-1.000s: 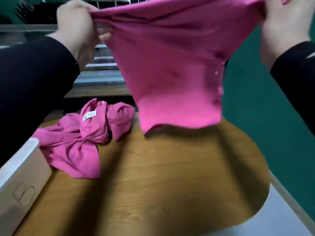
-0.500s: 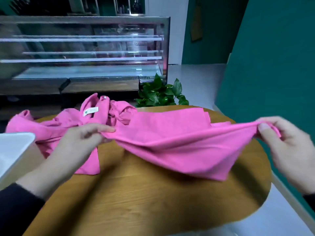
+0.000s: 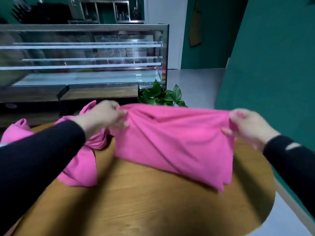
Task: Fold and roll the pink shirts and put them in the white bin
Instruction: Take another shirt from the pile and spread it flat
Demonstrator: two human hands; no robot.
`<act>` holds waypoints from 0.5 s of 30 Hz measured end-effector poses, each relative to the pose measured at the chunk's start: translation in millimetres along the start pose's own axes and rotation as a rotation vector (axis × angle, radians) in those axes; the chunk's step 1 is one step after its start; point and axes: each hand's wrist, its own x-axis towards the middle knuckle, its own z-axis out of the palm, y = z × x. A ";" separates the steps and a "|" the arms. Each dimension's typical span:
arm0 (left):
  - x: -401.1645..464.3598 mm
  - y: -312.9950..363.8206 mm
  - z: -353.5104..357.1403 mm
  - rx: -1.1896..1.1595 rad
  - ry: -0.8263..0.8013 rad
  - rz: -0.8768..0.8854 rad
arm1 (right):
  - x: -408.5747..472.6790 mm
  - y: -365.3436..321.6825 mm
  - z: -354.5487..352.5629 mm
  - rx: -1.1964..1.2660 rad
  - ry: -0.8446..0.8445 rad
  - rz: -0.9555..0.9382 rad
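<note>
Two hands hold one pink shirt point(image 3: 172, 142) stretched by its far edge: the left hand point(image 3: 104, 116) has bunched cloth in a closed grip, the right hand point(image 3: 247, 124) pinches the other corner. Half a second ago it sagged low over the desk point(image 3: 153, 201); now it is lifted and pulled taut, likely squaring it for folding. Crumpled pink shirts point(image 3: 80, 167) lie far left; no white bin or readable label shows.

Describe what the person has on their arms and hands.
Both arms wear long dark, near-black sleeves reaching the wrists. The right sleeve has a small pale mark near the cuff; the left sleeve looks plain. The left hand and right hand are bare, without gloves.
</note>
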 end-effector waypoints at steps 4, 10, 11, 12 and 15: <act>63.4 124.1 -67.4 -0.276 0.622 0.447 | 70.6 -133.6 -19.7 0.249 0.415 -0.587; 37.9 125.9 -71.3 -0.304 0.638 0.656 | 68.3 -167.2 -40.9 0.491 0.401 -0.777; 30.5 111.4 -63.7 -0.291 0.615 0.657 | 53.9 -154.9 -39.8 0.506 0.356 -0.775; 20.6 95.1 -55.1 -0.260 0.602 0.634 | 45.3 -139.3 -38.9 0.502 0.320 -0.785; -8.5 29.3 -25.2 -0.063 0.599 0.528 | 2.4 -81.7 -29.6 0.376 0.259 -0.705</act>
